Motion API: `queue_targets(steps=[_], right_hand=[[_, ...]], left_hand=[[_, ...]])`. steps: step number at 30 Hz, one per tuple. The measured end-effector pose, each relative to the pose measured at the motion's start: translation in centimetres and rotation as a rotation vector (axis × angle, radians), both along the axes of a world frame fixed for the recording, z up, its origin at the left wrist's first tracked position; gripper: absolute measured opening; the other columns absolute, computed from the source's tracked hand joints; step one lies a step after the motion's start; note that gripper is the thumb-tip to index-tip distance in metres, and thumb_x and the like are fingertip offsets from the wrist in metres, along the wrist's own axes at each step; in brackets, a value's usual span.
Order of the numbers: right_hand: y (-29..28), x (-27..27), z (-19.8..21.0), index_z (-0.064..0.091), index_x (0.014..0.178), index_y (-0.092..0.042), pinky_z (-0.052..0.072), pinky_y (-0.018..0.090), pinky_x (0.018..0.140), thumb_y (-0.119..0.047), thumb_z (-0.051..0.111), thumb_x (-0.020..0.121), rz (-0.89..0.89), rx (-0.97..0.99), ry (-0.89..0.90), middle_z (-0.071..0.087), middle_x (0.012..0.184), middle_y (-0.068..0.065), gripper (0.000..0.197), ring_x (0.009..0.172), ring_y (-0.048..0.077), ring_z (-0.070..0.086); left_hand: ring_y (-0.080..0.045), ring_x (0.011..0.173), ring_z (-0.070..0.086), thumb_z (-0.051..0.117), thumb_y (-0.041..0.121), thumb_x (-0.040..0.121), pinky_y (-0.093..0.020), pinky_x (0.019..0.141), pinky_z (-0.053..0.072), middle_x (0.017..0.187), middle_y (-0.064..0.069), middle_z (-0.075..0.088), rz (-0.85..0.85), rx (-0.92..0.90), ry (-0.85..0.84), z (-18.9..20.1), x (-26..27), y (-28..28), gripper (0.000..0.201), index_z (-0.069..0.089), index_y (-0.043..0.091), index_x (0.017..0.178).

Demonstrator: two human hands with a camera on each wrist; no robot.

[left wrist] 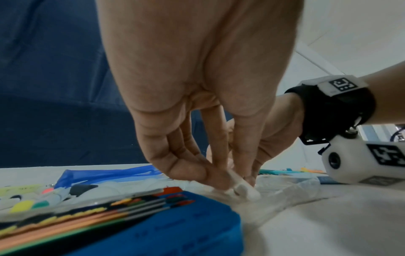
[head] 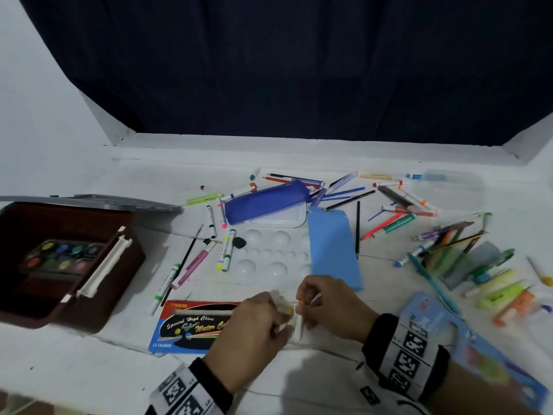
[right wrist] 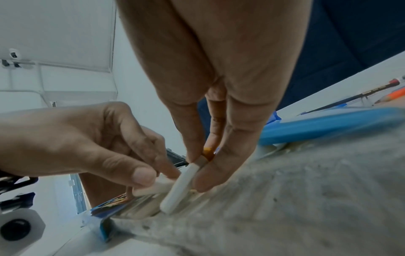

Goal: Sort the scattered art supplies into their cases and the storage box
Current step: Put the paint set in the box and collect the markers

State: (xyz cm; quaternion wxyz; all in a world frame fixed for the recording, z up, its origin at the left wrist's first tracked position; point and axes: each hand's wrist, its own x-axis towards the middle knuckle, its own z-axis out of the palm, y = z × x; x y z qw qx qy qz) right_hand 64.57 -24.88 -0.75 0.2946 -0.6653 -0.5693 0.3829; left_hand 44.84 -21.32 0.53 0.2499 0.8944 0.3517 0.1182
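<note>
A: Where are the tubes?

B: Just right of the watercolour box [head: 191,324]. My right hand [head: 329,310] pinches one white paint tube [right wrist: 179,187]; my left hand [head: 251,327] pinches another [left wrist: 245,189].

A: Risk?

B: Squeezing hard could burst paint, I reckon, or one slips out.

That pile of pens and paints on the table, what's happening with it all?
A person is tidying art supplies. Both hands work at the near edge of the table: the left hand and the right hand each pinch a small white paint tube beside the watercolor box. A brown storage box at the left already holds a paint palette. Markers and pencils lie scattered around a purple pencil pouch.
</note>
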Motion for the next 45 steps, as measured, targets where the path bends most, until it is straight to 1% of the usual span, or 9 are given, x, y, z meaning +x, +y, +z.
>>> queue_targets(steps=[7,12,17,21,27,34,37,41,45], right_hand=[[-0.2,-0.1,0.3,0.064,0.082,-0.010,0.059,0.038,0.068,-0.011,0.077,0.080,-0.006,0.014,-0.006,0.065,0.083,0.011,0.013,0.067,0.025,0.070],[-0.2,-0.3,0.5,0.066,0.082,-0.012,0.055,0.033,0.067,-0.012,0.077,0.078,0.029,0.052,-0.089,0.066,0.080,0.005,0.012,0.067,0.019,0.067],[-0.4,-1.0,0.6,0.070,0.083,-0.014,0.043,0.010,0.060,-0.014,0.081,0.074,0.107,0.067,-0.181,0.067,0.079,-0.003,0.014,0.062,0.003,0.056],[-0.4,-1.4,0.8,0.070,0.081,-0.015,0.045,0.013,0.061,-0.014,0.081,0.073,0.112,0.104,-0.247,0.068,0.077,-0.001,0.014,0.065,0.007,0.059],[-0.6,-2.5,1.1,0.066,0.083,-0.011,0.053,0.036,0.075,-0.017,0.075,0.079,0.135,0.136,-0.539,0.066,0.081,0.004,0.012,0.078,0.021,0.060],[-0.7,-2.8,1.2,0.073,0.088,-0.008,0.051,0.037,0.079,-0.036,0.075,0.082,0.194,0.038,-0.595,0.071,0.085,0.008,0.029,0.083,0.024,0.063],[-1.3,-2.7,1.3,0.070,0.098,-0.007,0.044,0.032,0.084,-0.037,0.072,0.085,0.193,0.030,-0.578,0.066,0.101,0.005,0.033,0.097,0.022,0.059],[-1.5,-3.1,1.8,0.068,0.084,-0.012,0.044,0.032,0.076,-0.038,0.074,0.083,0.215,0.048,-0.610,0.067,0.088,0.004,0.026,0.086,0.021,0.060],[-0.9,-3.1,2.7,0.069,0.086,-0.013,0.054,0.035,0.073,-0.035,0.080,0.074,0.186,0.017,-0.606,0.069,0.087,0.003,0.028,0.081,0.021,0.063]], left_hand=[[-0.014,0.087,0.063,0.067,0.040,0.088,-0.020,0.074,0.039,0.094,0.004,0.065,-0.032,-0.012,0.137,0.6,0.1,0.4,0.021,0.077,0.027,0.101],[-0.009,0.102,0.060,0.073,0.052,0.079,-0.024,0.084,0.044,0.111,0.014,0.061,0.006,0.083,0.252,0.7,0.4,0.9,0.041,0.069,0.038,0.117],[-0.012,0.109,0.056,0.073,0.051,0.078,-0.030,0.086,0.038,0.113,0.014,0.060,0.039,0.166,0.379,1.0,1.0,0.5,0.039,0.064,0.035,0.113],[-0.016,0.108,0.057,0.073,0.047,0.078,-0.031,0.087,0.040,0.112,0.012,0.061,0.059,0.212,0.392,1.0,1.2,0.2,0.041,0.062,0.032,0.115],[-0.017,0.112,0.055,0.072,0.049,0.081,-0.032,0.090,0.040,0.121,0.012,0.059,0.056,0.213,0.408,1.0,1.1,0.2,0.046,0.065,0.035,0.124],[-0.018,0.112,0.053,0.072,0.051,0.079,-0.033,0.090,0.040,0.123,0.013,0.058,0.051,0.194,0.402,0.9,0.8,0.4,0.047,0.066,0.035,0.123],[-0.019,0.111,0.053,0.071,0.051,0.079,-0.034,0.090,0.042,0.121,0.011,0.059,0.043,0.196,0.418,1.0,0.9,0.5,0.045,0.067,0.036,0.121],[-0.018,0.111,0.053,0.073,0.050,0.078,-0.034,0.091,0.041,0.120,0.011,0.060,0.054,0.180,0.395,0.8,0.9,0.6,0.047,0.064,0.036,0.122],[-0.017,0.110,0.054,0.075,0.050,0.078,-0.032,0.089,0.042,0.119,0.010,0.063,0.054,0.165,0.355,0.6,0.8,0.7,0.050,0.064,0.034,0.124]])
